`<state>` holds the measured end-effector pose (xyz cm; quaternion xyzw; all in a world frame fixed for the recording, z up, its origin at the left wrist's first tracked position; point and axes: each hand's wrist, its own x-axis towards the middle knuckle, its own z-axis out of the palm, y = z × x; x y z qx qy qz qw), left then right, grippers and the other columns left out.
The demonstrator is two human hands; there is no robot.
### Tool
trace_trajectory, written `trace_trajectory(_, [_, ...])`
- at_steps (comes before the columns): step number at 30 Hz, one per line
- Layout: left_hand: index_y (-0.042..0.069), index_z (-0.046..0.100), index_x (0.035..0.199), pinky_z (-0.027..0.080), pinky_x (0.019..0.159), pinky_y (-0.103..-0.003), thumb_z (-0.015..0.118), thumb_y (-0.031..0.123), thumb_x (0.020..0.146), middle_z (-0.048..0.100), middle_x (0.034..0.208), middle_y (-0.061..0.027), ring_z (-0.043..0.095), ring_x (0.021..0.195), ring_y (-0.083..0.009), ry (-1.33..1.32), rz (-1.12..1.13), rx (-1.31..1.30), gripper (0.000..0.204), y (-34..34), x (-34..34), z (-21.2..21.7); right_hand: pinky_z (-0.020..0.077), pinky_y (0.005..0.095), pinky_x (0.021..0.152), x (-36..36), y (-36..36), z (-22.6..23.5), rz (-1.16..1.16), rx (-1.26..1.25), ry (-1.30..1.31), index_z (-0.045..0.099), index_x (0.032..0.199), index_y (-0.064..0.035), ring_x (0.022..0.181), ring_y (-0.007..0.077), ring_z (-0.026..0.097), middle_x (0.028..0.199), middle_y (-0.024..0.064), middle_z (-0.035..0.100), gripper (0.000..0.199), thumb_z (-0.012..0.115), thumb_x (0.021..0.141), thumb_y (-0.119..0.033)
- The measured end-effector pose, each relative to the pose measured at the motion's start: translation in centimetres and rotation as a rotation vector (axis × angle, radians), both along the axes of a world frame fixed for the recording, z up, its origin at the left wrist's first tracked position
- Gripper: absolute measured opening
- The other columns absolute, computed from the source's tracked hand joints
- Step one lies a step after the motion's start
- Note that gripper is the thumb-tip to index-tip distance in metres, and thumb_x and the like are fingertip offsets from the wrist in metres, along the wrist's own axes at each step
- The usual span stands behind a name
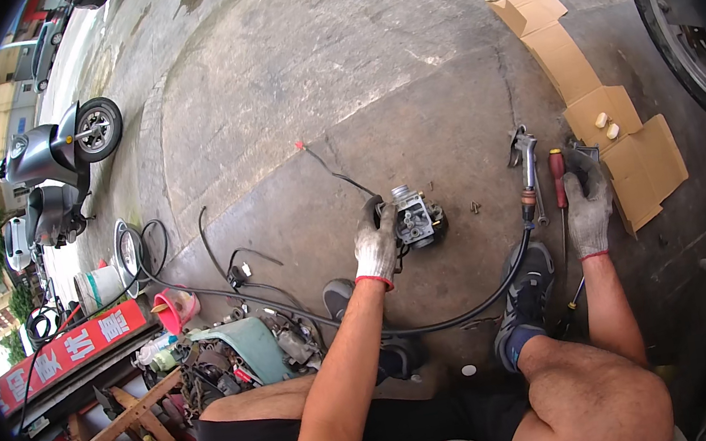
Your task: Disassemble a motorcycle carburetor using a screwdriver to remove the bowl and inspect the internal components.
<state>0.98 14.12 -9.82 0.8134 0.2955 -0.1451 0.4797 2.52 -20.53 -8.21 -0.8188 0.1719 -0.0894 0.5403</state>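
My left hand (376, 242), in a white glove with a dark palm coating, grips a silver carburetor (412, 219) from its left side. A black cable with a red end leads away beyond that hand. My right hand (588, 204), gloved alike, is closed at the edge of the cardboard, with a small grey metal part (585, 151) at its fingertips; its exact kind is hidden. Just left of this hand lies a screwdriver (557, 167) with a red handle. Small screws (475, 207) lie on the concrete to the right of the carburetor.
An air blow gun (526, 162) on a black hose lies beside a wrench (540, 205). Unfolded cardboard (577, 70) carries two small pale pieces. A wheel (674, 13) stands at far right. Left are a pink bucket (174, 310), a heap of parts and a parked scooter (47, 160).
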Motion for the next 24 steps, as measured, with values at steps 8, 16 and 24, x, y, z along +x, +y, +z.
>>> trace_trajectory(8, [-0.001, 0.053, 0.138, 0.046, 0.1, -0.035, 0.061, 0.03, 0.098, 0.064, 0.127, -0.0224, 0.061, 0.117, -0.0277, 0.002, 0.016, -0.008, 0.051, -0.8, 0.0, 1.3, 0.049, 0.0336, 0.095, -1.4, 3.0, 0.6, 0.15, -0.108, 0.0, 0.062, 0.119, -0.0011, 0.108, 0.0209, 0.061, 0.115, 0.01, 0.062, 0.028, 0.062, 0.091, 0.0])
trace_trajectory(16, [-0.001, 0.058, 0.131, 0.051, 0.092, -0.036, 0.071, 0.029, 0.091, 0.068, 0.116, -0.0198, 0.065, 0.107, -0.0261, 0.003, 0.014, 0.121, 0.052, -3.0, 0.3, 2.6, 0.052, 0.0293, 0.083, -2.3, 4.6, 0.7, 0.226, -0.006, -0.007, 0.064, 0.117, -0.0022, 0.093, 0.0171, 0.063, 0.108, 0.0087, 0.06, 0.026, 0.063, 0.092, 0.003])
trace_trajectory(24, [0.002, 0.062, 0.127, 0.052, 0.093, -0.041, 0.073, 0.04, 0.086, 0.066, 0.12, -0.0201, 0.066, 0.106, -0.0332, 0.123, -0.116, 0.266, 0.057, -4.4, 3.2, 5.7, 0.0518, 0.0319, 0.086, -5.3, 3.2, 1.9, 0.262, -0.106, 0.03, 0.065, 0.118, -0.0062, 0.097, 0.0197, 0.062, 0.113, 0.0098, 0.06, 0.026, 0.062, 0.093, 0.002])
